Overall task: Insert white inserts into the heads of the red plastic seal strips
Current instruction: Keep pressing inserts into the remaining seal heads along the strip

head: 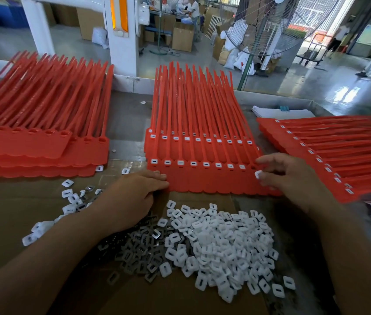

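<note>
A red sheet of joined seal strips (205,178) lies in front of me on a stack, its row of heads mostly filled with white inserts. My left hand (132,198) rests on the sheet's near left corner, fingers curled against its edge. My right hand (293,178) hovers over the right end of the row and pinches one white insert (258,174) beside the last, unfilled head. A heap of loose white inserts (220,244) lies on the cardboard below my hands.
A pile of red sheets with empty heads (39,142) sits at the left. Filled sheets (330,153) fan out at the right. Scattered inserts (70,201) lie near my left wrist. A standing fan (268,26) and a person at a bench are beyond the table.
</note>
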Motion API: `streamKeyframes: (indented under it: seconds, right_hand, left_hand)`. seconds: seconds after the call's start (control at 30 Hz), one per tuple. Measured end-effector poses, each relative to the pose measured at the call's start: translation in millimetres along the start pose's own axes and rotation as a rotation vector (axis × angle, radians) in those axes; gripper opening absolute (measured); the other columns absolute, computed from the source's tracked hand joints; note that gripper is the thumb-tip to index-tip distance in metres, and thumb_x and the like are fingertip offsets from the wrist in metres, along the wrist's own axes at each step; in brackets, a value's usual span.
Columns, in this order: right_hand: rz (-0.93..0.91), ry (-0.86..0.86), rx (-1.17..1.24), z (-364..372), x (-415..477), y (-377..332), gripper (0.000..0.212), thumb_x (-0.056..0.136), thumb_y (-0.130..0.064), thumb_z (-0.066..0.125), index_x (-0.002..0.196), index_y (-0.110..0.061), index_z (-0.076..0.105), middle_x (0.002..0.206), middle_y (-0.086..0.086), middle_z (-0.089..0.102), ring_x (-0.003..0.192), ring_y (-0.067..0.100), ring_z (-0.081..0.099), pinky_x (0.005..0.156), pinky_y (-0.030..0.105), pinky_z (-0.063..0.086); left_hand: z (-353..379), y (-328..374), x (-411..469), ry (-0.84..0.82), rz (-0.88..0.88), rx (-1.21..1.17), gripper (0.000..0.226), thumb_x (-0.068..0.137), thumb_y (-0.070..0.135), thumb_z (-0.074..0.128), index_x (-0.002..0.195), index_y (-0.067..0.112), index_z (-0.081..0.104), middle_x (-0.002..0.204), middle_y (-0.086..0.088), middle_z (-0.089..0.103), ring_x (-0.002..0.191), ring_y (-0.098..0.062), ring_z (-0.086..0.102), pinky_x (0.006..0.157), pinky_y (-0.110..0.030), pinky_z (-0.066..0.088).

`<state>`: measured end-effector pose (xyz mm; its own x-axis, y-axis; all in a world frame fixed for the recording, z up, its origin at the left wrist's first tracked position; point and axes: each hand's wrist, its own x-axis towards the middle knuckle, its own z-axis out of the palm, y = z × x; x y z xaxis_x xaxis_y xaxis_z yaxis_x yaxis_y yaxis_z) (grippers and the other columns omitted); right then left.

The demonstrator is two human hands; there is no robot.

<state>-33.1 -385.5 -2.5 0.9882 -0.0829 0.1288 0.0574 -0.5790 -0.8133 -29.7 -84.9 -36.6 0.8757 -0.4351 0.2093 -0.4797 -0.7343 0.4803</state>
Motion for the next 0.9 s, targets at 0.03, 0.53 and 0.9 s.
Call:
streamKeyframes:
  seconds: [0.03, 0.53, 0.9]
  right_hand:
    - [0.012, 0.05, 0.033, 0, 2, 3, 0.021, 0.08, 0.0, 0.065, 0.083, -0.02, 0.064, 0.068, -0.003, 0.067, 0.054, 0.003, 0.06, 0.053, 0.011, 0.048]
    - [0.029, 0.212, -0.161, 14, 25, 25, 0.011, 0.083, -0.007, 0.063, 0.08, -0.017, 0.066, 0.076, -0.009, 0.058, 0.075, 0.007, 0.052, 0.075, 0.024, 0.036]
    - [-0.017, 0.173, -0.258, 18, 29, 25, 0.007, 0.08, -0.005, 0.066, 0.081, -0.01, 0.07, 0.082, -0.005, 0.059, 0.082, 0.009, 0.052, 0.072, 0.021, 0.032]
  left_hand:
    - [0, 0, 0, 0.002, -0.001, -0.003, 0.051, 0.087, 0.0, 0.039, 0.128, 0.027, 0.05, 0.139, 0.016, 0.041, 0.111, 0.016, 0.021, 0.083, 0.012, -0.001]
    - [-2, 3, -1, -0.008, 0.002, -0.01, 0.051, 0.086, -0.002, 0.039, 0.128, 0.025, 0.051, 0.139, 0.014, 0.041, 0.113, 0.014, 0.022, 0.085, 0.011, 0.001]
    - [-2, 3, -1, 0.011, 0.006, 0.026, 0.051, 0.086, -0.002, 0.041, 0.127, 0.027, 0.051, 0.138, 0.016, 0.042, 0.112, 0.016, 0.02, 0.08, 0.014, -0.001]
